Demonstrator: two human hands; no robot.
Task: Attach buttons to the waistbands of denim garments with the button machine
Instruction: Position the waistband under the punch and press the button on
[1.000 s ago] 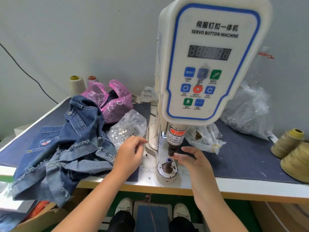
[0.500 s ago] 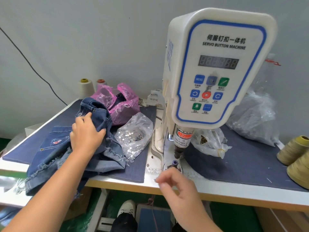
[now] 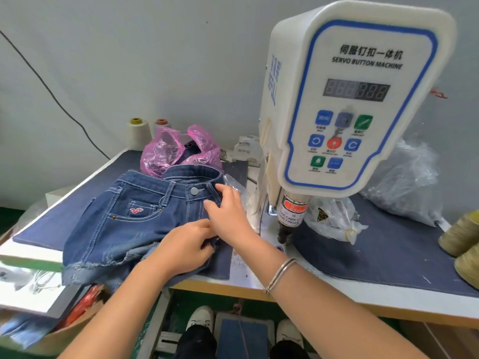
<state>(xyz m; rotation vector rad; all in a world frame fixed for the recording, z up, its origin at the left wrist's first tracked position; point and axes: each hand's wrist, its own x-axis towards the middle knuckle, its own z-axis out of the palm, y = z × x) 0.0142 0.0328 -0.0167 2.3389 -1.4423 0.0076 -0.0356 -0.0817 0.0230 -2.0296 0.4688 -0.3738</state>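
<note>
A pair of dark denim shorts [image 3: 124, 218] lies on the table left of the white servo button machine [image 3: 344, 104], front side up, with a silver button [image 3: 194, 191] on the waistband. My left hand [image 3: 184, 248] grips a fold of denim at the lower right of the shorts. My right hand [image 3: 228, 212], a bracelet on its wrist, pinches the fly edge just right of the button. The machine's punch head [image 3: 287, 224] stands to the right of both hands with nothing under it.
A pink plastic bag [image 3: 176, 151] and two thread cones [image 3: 138, 133] sit behind the shorts. Clear bags [image 3: 334, 218] lie right of the machine, olive thread cones [image 3: 464, 237] at the right edge. A foot pedal [image 3: 241, 338] lies between my shoes below the table.
Both hands left the machine's die area and moved left to the denim. The shorts went from a crumpled heap to lying spread out with the buttoned waistband facing up.
</note>
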